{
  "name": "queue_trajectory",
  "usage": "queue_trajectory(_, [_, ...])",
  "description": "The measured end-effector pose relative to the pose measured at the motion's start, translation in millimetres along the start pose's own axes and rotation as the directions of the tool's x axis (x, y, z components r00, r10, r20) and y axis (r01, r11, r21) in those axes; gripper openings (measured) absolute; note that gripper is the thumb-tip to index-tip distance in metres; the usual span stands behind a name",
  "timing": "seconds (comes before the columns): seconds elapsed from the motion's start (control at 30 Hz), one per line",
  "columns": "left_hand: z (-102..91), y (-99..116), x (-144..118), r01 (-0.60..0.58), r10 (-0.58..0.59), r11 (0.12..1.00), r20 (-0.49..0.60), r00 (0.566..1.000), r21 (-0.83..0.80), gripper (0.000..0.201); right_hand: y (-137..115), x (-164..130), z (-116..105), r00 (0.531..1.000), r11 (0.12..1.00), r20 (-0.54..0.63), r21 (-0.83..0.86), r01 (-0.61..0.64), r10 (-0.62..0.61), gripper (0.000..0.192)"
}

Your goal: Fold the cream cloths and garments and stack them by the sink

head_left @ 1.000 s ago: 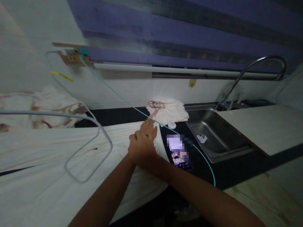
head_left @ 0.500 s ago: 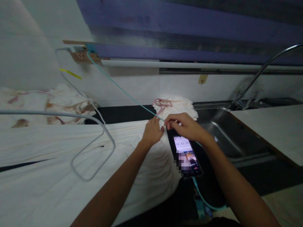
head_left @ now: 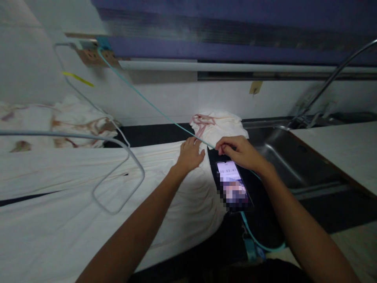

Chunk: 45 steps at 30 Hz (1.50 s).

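Left hand (head_left: 191,154): is resting on the white cloth (head_left: 118,232)
Right hand (head_left: 242,152): is curling near the teal cable (head_left: 153,105)
Phone (head_left: 231,181): is lying lit beside the white cloth

White cloth (head_left: 73,230) runs off at left, the faucet (head_left: 326,83) at right. Pixel blocks obscure much of the phone (head_left: 233,185).

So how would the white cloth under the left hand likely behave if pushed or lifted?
Probably floppy: the white cloth shows soft wrinkles near the left hand. Pushed, it may bunch, since loose folds run across it beside the phone. Perhaps light, as its creases look fine.
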<state>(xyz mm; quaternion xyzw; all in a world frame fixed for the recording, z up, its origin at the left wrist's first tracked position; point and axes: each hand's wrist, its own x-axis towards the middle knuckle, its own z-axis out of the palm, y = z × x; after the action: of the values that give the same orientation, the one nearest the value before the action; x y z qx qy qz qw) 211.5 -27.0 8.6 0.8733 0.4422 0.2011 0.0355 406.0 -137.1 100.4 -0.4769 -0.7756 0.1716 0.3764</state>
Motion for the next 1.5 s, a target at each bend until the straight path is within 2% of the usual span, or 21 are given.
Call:
queue_trajectory(0.17, [-3.8, -6, 2, -0.07, 0.078, 0.996, 0.161, 0.984, -0.05, 0.062, 5, -1, 3, 1.0, 0.999, 0.024, 0.045, -0.002, 0.001, 0.03])
queue_trajectory(0.27, [-8.4, -12, 3, -0.093, 0.106, 0.993, 0.21, 0.972, -0.068, 0.063, 11, -1, 3, 1.0, 0.998, 0.014, 0.06, -0.014, 0.013, 0.032])
queue_trajectory(0.4, [-18.2, -16, 5, -0.087, 0.088, 0.996, 0.244, 0.966, -0.013, 0.063, 21, 1, 5, 0.998, 0.999, -0.058, 0.023, -0.032, 0.033, 0.033])
queue_trajectory(0.53, [-27.1, -13, 6, -0.106, 0.093, 0.993, 0.227, 0.969, 0.049, 0.055, 25, 1, 7, 0.998, 0.999, -0.046, -0.005, -0.042, 0.042, 0.034])
queue_trajectory(0.67, [-31.6, -5, 7, -0.024, 0.019, 0.998, 0.096, 0.995, 0.055, 0.056, 21, 1, 7, 0.999, 0.999, -0.002, -0.007, -0.047, 0.047, 0.033])
queue_trajectory(0.73, [-35.4, -1, 8, 0.027, -0.032, 0.998, 0.088, 0.996, 0.047, 0.055, 20, 1, 7, 0.999, 0.999, 0.01, -0.012, -0.045, 0.045, 0.032])
queue_trajectory(0.9, [-48.5, -5, 12, 0.121, -0.125, 0.992, 0.323, 0.938, 0.035, 0.048, 21, 1, 10, 0.997, 0.998, 0.056, -0.016, -0.059, 0.06, 0.033])
queue_trajectory(1.07, [-48.8, -13, 16, 0.074, -0.054, 0.997, 0.407, 0.912, -0.033, 0.046, 21, 2, 14, 0.991, 0.996, 0.127, 0.065, -0.056, 0.047, 0.033])
queue_trajectory(1.13, [-47.6, -12, 18, 0.023, 0.013, 0.995, 0.376, 0.926, -0.092, 0.037, 17, 2, 15, 0.981, 0.987, 0.189, 0.143, -0.073, 0.045, 0.031])
queue_trajectory(1.23, [-50.6, -8, 20, -0.044, 0.081, 0.986, 0.23, 0.97, -0.161, 0.026, 7, 1, 15, 0.939, 0.945, 0.344, 0.302, -0.124, 0.013, 0.025])
queue_trajectory(1.33, [-61.5, -3, 21, -0.088, 0.133, 0.947, 0.129, 0.983, -0.307, 0.028, -1, 1, 16, 0.884, 0.913, 0.467, 0.371, -0.172, -0.024, 0.022])
queue_trajectory(1.4, [-71.2, 0, 21, -0.114, 0.174, 0.908, 0.114, 0.978, -0.404, 0.032, -1, 1, 17, 0.873, 0.924, 0.486, 0.348, -0.155, -0.037, 0.022])
queue_trajectory(1.5, [-84.5, 4, 20, -0.135, 0.201, 0.872, 0.093, 0.975, -0.471, 0.038, 5, 1, 20, 0.886, 0.957, 0.462, 0.272, -0.101, -0.038, 0.023])
